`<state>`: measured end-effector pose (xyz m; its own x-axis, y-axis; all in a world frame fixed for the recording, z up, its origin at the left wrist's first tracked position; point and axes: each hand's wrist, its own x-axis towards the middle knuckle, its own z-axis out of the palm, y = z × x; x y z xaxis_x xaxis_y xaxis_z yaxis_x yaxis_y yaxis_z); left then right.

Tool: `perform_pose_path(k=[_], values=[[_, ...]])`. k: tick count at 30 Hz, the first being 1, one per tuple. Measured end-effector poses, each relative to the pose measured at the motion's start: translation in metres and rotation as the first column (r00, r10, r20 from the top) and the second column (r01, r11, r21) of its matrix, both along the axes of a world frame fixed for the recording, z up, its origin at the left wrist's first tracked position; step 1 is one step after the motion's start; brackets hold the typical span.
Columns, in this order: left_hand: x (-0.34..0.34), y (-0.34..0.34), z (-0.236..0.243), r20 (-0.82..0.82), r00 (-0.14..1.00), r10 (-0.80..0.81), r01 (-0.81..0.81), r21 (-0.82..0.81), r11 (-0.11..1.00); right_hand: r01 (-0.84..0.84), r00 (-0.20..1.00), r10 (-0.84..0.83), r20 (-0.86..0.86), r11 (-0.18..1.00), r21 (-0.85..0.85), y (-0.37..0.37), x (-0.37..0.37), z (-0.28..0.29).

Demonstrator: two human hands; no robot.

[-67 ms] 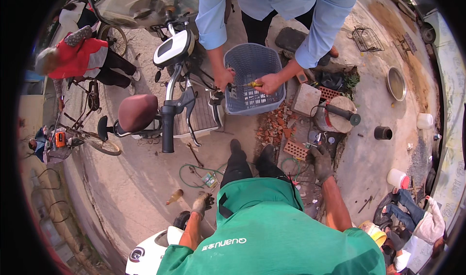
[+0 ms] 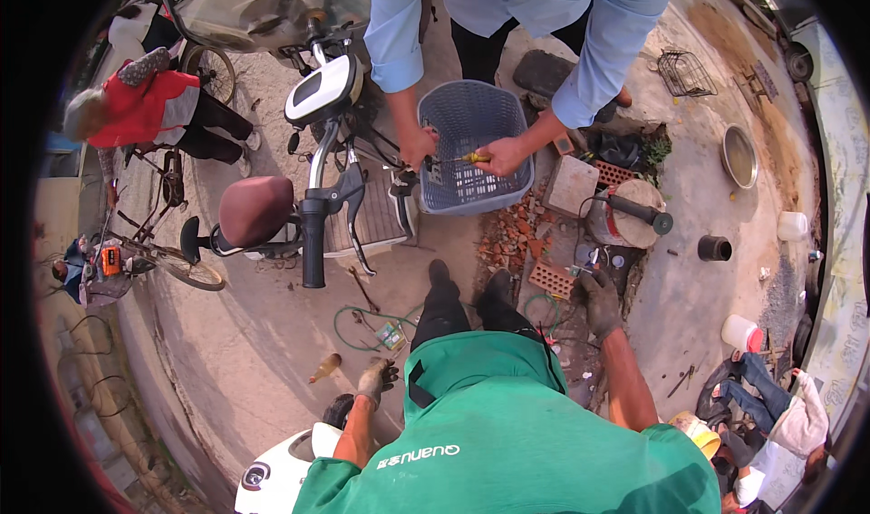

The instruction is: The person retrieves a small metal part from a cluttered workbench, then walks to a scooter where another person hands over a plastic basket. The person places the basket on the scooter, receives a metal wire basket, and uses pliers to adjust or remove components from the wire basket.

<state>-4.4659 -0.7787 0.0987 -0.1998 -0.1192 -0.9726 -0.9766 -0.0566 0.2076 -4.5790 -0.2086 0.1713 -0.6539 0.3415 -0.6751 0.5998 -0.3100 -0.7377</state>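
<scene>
My left hand (image 2: 375,381) wears a dirty glove and hangs by my hip, fingers loosely apart and holding nothing. It is above a green hose (image 2: 362,325) lying on the ground. My right hand (image 2: 600,302), in a dark glove, is stretched forward and down with its fingers spread. It is beside a perforated red brick (image 2: 549,278) and some small parts. My green shirt and dark trousers fill the lower middle of the view. Ahead, a person in a light blue shirt holds a grey plastic basket (image 2: 471,115) at the front of a white electric scooter (image 2: 322,92), with a yellow-handled tool (image 2: 473,158) in one hand.
Broken red bricks (image 2: 517,233) lie before my feet. A round machine with a black handle (image 2: 630,215) stands to the right, near a metal bowl (image 2: 739,154), a black cup (image 2: 714,247) and white containers (image 2: 743,333). Bicycles and people are at the left, and a wire basket (image 2: 684,72) at the back right.
</scene>
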Motion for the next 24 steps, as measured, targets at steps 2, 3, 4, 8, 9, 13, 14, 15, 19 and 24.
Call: perform_pose_path(k=[2, 3, 4, 8, 9, 13, 14, 15, 19, 24], values=[[-0.007, -0.006, -0.003, -0.004, 1.0, 0.017, -0.017, 0.004, 1.0, -0.018, 1.0, 0.017, 0.023, 0.999, 0.03, -0.002, -0.009, 0.001], [-0.008, -0.008, -0.005, 0.002, 1.0, 0.024, -0.024, 0.004, 1.0, -0.014, 0.999, 0.013, 0.051, 1.0, 0.024, -0.003, -0.014, 0.001], [-0.008, -0.01, -0.006, 0.014, 0.999, 0.035, -0.035, -0.013, 0.999, -0.014, 0.998, 0.012, 0.066, 1.0, 0.024, -0.005, -0.018, -0.001], [0.001, -0.014, -0.01, 0.025, 0.999, 0.038, -0.037, -0.022, 0.999, -0.047, 0.996, 0.045, 0.079, 0.999, 0.02, -0.012, -0.033, -0.008], [0.004, -0.015, -0.01, 0.027, 0.999, 0.039, -0.039, -0.024, 0.999, -0.057, 0.995, 0.055, 0.081, 0.998, 0.022, -0.013, -0.036, -0.01], [0.014, -0.016, -0.014, 0.049, 0.997, 0.061, -0.06, -0.012, 0.998, -0.079, 0.992, 0.078, 0.098, 0.997, 0.008, -0.012, -0.04, -0.018], [0.016, -0.016, -0.015, 0.034, 0.997, 0.064, -0.064, 0.004, 0.998, -0.079, 0.992, 0.079, 0.096, 0.997, -0.004, -0.012, -0.04, -0.02], [0.017, -0.015, -0.016, 0.038, 0.997, 0.068, -0.068, -0.001, 0.998, -0.077, 0.992, 0.077, 0.103, 0.997, 0.002, -0.011, -0.04, -0.023], [0.016, -0.009, -0.014, 0.032, 0.997, 0.066, -0.066, 0.004, 0.998, -0.08, 0.99, 0.079, 0.113, 0.997, 0.004, -0.005, -0.034, -0.032], [0.006, 0.003, -0.003, 0.01, 0.997, 0.077, -0.077, -0.008, 0.997, 0.008, 0.992, -0.006, 0.123, 1.0, -0.023, 0.006, -0.019, -0.033]])
